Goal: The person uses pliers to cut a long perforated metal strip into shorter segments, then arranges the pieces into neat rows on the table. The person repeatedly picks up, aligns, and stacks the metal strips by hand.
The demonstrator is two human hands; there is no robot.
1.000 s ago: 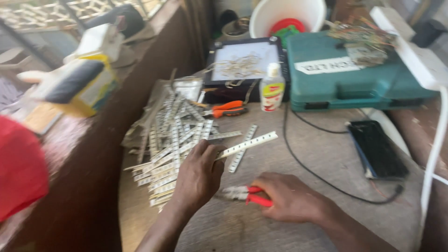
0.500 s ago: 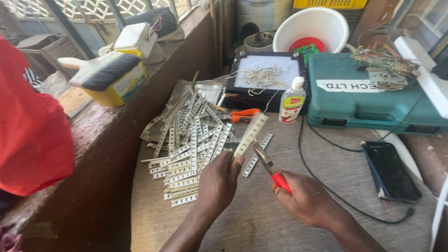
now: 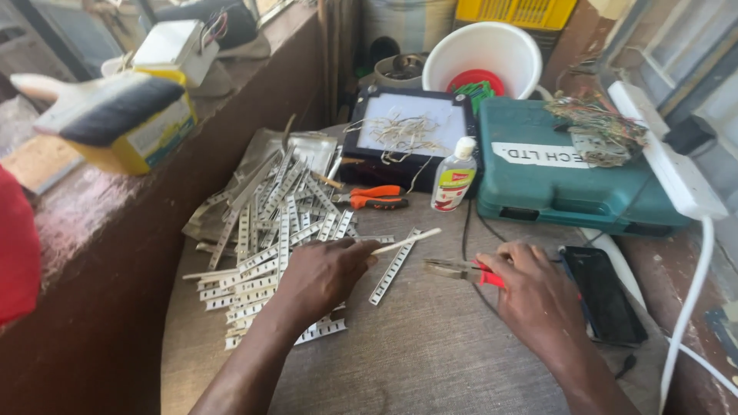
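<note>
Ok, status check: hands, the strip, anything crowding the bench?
Left hand pinching one white strip. Right hand gripping red-handled pliers, tips short of the strip. Strip pile at left, phone by right hand.

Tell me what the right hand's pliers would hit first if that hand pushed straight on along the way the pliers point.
The right hand holds red-handled pliers pointing left across the table. Carried straight on, the tips would probably first meet the loose perforated strip lying on the table, then the left hand; depth is hard to judge.

Two pliers (image 3: 461, 270), one bottle (image 3: 453, 176), one phone (image 3: 603, 296), one green case (image 3: 569, 173), many strips (image 3: 269, 238).
</note>
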